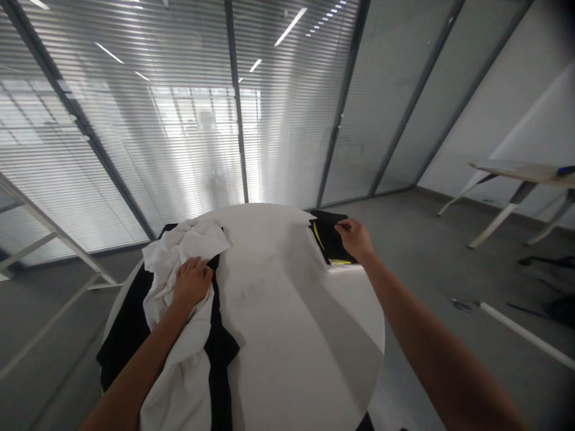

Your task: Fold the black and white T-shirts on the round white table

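Note:
A crumpled white garment (179, 371) lies on the left side of the round white table (274, 335), on top of a black garment (123, 341) spread out beneath it. My left hand (193, 281) rests on the white garment with its fingers bent into the fabric. At the table's far right edge, a folded black cloth (327, 239) with yellow markings sits in or on a shallow white box (344, 269). My right hand (354, 236) is closed in a pinch at the right side of this black cloth; its fingertips are partly hidden.
Glass panels with blinds (193, 155) stand beyond the table. A white metal frame (67, 239) is on the left. At the right are another table (521, 172) and a white pole (525, 335) low over the grey floor (417, 257).

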A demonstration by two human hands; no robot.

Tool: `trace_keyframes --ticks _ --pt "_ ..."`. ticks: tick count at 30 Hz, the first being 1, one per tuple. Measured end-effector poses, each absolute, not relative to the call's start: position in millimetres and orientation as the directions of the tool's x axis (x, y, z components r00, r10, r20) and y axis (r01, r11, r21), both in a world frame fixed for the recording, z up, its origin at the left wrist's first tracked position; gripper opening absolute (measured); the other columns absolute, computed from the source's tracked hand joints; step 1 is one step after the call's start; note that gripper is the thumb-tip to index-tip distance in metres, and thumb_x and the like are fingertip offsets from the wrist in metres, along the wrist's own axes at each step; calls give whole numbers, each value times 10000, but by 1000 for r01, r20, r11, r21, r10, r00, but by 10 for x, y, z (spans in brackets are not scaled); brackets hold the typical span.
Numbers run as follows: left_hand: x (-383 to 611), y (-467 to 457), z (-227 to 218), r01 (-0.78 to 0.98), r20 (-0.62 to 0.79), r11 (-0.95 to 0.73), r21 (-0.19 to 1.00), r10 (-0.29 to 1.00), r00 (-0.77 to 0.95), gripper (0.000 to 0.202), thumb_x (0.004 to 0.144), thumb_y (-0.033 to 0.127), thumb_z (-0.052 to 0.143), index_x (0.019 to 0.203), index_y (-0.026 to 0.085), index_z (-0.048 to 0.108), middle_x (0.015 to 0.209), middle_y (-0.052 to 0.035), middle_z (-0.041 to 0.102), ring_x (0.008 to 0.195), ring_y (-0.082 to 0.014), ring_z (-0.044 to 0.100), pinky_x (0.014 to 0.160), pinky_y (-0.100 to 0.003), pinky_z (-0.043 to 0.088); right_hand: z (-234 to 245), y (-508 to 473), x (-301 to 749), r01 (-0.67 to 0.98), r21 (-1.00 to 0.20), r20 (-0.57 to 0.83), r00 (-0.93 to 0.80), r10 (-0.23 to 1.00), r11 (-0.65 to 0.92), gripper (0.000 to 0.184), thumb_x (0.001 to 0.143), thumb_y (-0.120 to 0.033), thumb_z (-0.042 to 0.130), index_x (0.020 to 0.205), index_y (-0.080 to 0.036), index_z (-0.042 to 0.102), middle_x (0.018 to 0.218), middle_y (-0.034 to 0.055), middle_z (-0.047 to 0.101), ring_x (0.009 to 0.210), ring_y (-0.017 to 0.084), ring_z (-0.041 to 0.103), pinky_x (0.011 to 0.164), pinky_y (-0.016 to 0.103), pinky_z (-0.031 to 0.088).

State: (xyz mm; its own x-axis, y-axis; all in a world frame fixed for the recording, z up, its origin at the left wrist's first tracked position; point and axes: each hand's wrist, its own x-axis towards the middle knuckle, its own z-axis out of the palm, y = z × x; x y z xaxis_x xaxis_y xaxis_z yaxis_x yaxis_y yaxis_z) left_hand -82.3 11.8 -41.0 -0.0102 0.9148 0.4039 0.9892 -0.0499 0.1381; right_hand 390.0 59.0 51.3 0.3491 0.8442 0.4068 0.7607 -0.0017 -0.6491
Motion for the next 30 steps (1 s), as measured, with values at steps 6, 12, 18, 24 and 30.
trace_keyframes --ticks 6,12,18,24,30 --pt "-688 124 -217 940 497 -146 309 867 -29 284 864 305 484 1040 199 680 1086 -109 676 1063 -285 594 987 -484 405 1251 418 3804 -90 -905 382 258 887 416 246 718 -403 703 812 -212 579 738 -19 618 672 145 584 618 254 478" --pt "85 -99 401 651 506 -534 540 824 255 661 799 404 642 1401 246 420 1218 -97 587 1033 -219 612 920 -388 494 1671 3 3273 -428 -868 293 -32 956 252 253 737 -365 728 802 -216 534 685 -38 593 586 127 577 543 237 506" --pt "515 -292 696 521 446 -581 625 814 372 566 728 95 489 1276 216 559 1142 -71 637 1007 -207 621 938 -368 482 1553 -167 2756 -375 -917 185 -104 977 134 298 691 -378 769 827 -213 561 657 -54 539 534 96 505 496 214 445" --pt "124 -136 662 492 427 -373 787 904 2 337 735 168 456 1044 164 590 992 -57 685 944 -215 634 890 -354 502 1316 -161 2756 -328 -944 73 -141 987 23 288 706 -413 754 840 -205 606 709 -27 620 647 134 578 654 270 486" --pt "-169 19 251 702 346 -189 687 934 -87 441 702 173 566 1133 156 478 947 -87 673 895 -229 652 798 -353 508 1061 -119 2768 -119 -980 -131 -216 968 -159 272 700 -411 751 815 -197 629 674 -35 626 600 121 564 611 258 456"
